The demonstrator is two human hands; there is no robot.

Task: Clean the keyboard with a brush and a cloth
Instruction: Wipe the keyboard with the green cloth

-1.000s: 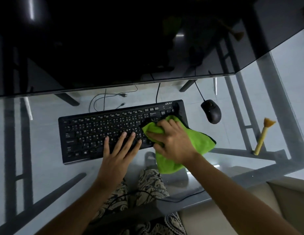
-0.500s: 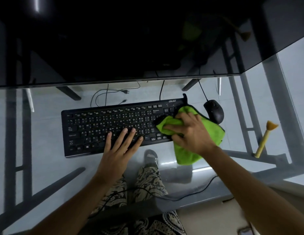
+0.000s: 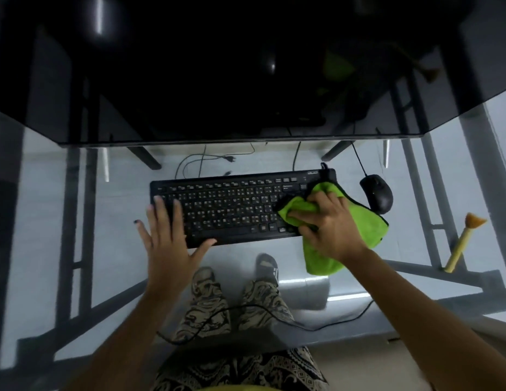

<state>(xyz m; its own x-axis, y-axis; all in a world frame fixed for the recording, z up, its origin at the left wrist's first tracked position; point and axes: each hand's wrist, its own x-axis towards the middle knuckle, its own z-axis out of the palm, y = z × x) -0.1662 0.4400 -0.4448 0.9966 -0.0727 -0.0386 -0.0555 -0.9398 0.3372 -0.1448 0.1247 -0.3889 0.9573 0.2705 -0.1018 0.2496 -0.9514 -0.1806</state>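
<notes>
A black keyboard [image 3: 232,204] lies on the glass desk [image 3: 43,221] in the middle of the view. My right hand [image 3: 328,224] grips a bunched green cloth [image 3: 362,224] and presses it onto the keyboard's right end, covering the keys there. My left hand [image 3: 170,238] lies flat with spread fingers over the keyboard's left front corner. A yellow brush [image 3: 462,241] with an orange tuft lies on the glass at the far right, apart from both hands.
A black mouse [image 3: 377,194] sits just right of the keyboard, close to the cloth. A dark monitor [image 3: 218,80] spans the back of the desk. Cables, my legs and a sandal show through the glass below.
My left hand has slid from the keyboard's middle to its left front corner. My right hand with the cloth stays at the right end, where it arrived from the centre-right keys.
</notes>
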